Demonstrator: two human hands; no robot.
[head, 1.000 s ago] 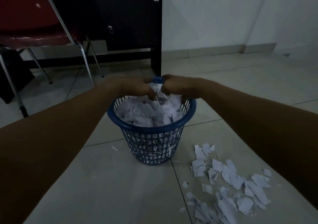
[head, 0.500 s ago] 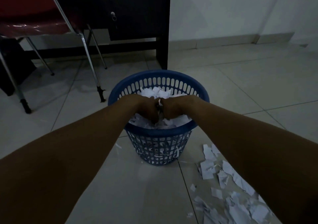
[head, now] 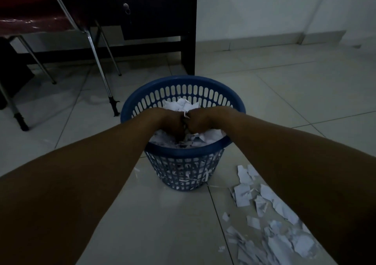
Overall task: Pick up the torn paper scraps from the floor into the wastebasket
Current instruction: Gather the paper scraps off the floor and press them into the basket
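Both hands in the blue wastebasket (head: 183,85), frame centre: left hand (head: 169,120) and right hand (head: 200,119) knuckle to knuckle, fingers curled closed, pressed into the paper inside (head: 181,105). Loose paper scraps (head: 270,220) on the floor (head: 142,214), lower right

Both hands (head: 186,121) inside blue wastebasket (head: 183,83), atop paper scraps (head: 209,137).

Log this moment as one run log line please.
left hand, right hand: together, pressing into paper inside wastebasket | grip: unclear | basket: nearly full | scraps on floor: many remain, right of basket | task: incomplete
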